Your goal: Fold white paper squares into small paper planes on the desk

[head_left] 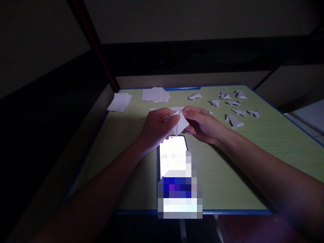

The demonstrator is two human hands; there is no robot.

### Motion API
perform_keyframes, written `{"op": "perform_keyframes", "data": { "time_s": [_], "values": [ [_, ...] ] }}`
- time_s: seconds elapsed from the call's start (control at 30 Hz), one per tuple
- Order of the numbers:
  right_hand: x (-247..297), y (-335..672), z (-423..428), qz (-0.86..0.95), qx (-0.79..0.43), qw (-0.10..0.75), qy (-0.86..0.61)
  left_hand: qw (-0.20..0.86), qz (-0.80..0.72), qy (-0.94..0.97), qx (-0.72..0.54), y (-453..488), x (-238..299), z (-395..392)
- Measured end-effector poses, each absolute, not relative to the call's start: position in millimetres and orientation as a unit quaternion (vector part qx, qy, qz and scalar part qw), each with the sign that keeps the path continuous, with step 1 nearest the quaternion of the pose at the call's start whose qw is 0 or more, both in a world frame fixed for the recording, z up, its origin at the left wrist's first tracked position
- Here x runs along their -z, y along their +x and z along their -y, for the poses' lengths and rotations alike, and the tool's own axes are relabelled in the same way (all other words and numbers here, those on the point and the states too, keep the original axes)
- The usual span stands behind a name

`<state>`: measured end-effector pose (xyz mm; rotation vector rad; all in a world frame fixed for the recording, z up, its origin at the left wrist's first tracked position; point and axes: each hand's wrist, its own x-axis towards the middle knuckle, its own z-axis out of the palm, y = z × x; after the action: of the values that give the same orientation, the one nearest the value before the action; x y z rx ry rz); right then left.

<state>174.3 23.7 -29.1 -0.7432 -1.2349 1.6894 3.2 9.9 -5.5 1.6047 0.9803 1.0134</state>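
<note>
A small, partly folded piece of white paper point(180, 124) is held between both of my hands above the middle of a light green table point(265, 148). My left hand point(157, 127) pinches its left side with closed fingers. My right hand point(202, 124) grips its right side, fingers curled. Just below the hands lies a lit phone point(173, 157) showing a running timer.
Two stacks of flat white paper lie at the back left point(119, 102) and back centre point(155, 95). Several finished folded paper shapes point(234, 119) are scattered across the back right. The table has a blue rim point(227, 212). The room around it is dark.
</note>
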Motion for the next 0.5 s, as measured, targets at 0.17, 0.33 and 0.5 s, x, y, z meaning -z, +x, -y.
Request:
{"op": "perform_keyframes", "data": {
  "time_s": [0.17, 0.33, 0.5],
  "values": [
    [28.6, 174.8, -23.1, 0.492, -0.686, 0.444, -0.3, 0.479, -0.396, 0.661, -0.422, 3.5, 5.7, -10.1],
    [28.4, 175.8, -23.2, 0.496, -0.686, 0.438, -0.302, 0.465, -0.386, 0.671, -0.43, 2.9, 5.5, -11.2],
    [30.4, 176.8, -24.1, 0.501, -0.682, 0.439, -0.302, 0.446, -0.385, 0.685, -0.43, 2.6, 5.5, -12.0]
  ]
}}
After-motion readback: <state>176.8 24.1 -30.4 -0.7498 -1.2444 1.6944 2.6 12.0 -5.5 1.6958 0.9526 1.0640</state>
